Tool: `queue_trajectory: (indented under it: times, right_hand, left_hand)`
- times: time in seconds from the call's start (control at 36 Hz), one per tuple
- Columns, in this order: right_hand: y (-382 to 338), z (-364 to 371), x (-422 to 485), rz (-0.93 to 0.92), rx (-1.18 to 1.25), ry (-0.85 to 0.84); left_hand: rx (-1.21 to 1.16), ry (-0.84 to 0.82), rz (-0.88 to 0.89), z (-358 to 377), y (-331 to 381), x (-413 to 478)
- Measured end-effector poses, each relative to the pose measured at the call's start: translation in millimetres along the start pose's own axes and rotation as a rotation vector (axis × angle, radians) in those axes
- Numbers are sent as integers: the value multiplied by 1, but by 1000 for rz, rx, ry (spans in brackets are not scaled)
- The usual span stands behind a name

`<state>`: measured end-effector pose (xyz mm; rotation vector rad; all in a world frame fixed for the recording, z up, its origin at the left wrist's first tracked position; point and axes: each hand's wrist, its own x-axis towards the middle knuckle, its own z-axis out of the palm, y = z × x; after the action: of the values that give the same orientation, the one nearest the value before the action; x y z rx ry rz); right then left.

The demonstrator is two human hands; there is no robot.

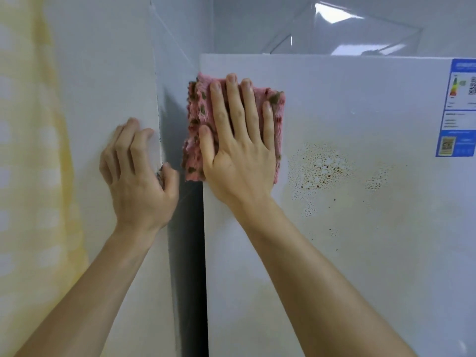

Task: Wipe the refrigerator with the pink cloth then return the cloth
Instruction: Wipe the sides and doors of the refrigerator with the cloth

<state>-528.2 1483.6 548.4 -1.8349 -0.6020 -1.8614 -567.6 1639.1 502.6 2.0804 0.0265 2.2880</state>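
Two hands are up against white surfaces, and only the right one is working. The right hand [239,150] is spread flat, fingers straight and slightly fanned, palm pressing the pink cloth [198,112] against the front of the refrigerator [360,253]. It grips nothing; the flat palm likely spreads the pressure over the whole folded pad so that more of it rubs. The cloth sits at the upper left corner of the refrigerator front, just below its top edge, with its left side overhanging the left edge. Dark brown-green blotches dot its pile.

Right of the hand, near but not under the cloth, a patch of brown speckles [319,168] marks the front, with a fainter patch further right and a few stray dots below. Judging by this, the wiping is unfinished and the dirtiest area remains to be covered. A blue label [461,106] is stuck at the right edge, and a clear plastic piece [334,29] lies on top.

The left hand [136,181] rests on the white panel [103,73] beside the refrigerator, fingers loosely bent on its face and thumb at its edge, probably bracing the body; whether the thumb hooks round is unclear. A dark gap [190,240] separates panel and refrigerator. Yellow fabric [25,150] hangs at far left.
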Motion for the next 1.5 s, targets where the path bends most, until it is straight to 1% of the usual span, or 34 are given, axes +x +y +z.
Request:
queue_trajectory:
  times: [0.08, 0.19, 0.39, 0.5, 0.61, 0.72, 0.86, 1.06, 1.17, 1.36, 1.5]
  right_hand:
    - [2, 1, 25, -9, -28, 10]
    - [5, 1, 22, -37, -7, 35]
    - [6, -5, -25, -29, 3, -36]
    - [14, -6, -59, -18, 122, -4]
    - [26, -12, -78, -97, 31, -56]
    - [26, -15, -85, -73, -46, -88]
    - [23, -11, -69, -55, -75, -60]
    - [30, -8, 3, -45, -42, -31]
    - [33, -8, 15, -47, -41, -31]
    - [34, -10, -20, 4, -76, -55]
    - [53, -20, -75, -32, -98, -103]
  left_hand:
    - [23, 19, -3, 2, 1, 7]
    - [26, 22, -7, 2, 2, 14]
    - [34, 13, -2, 1, 2, 12]
    - [7, 17, -2, 2, 1, 9]
    - [-18, 28, -10, 5, 1, 11]
    - [-27, 33, -25, 6, 2, 10]
    - [-9, 38, -21, 5, 2, 12]
    - [-4, 25, -1, 2, -1, 13]
    - [-33, 10, -2, 2, -2, 11]
    - [-13, -11, 21, 4, -1, 11]
    - [-16, -13, 20, 4, -1, 12]
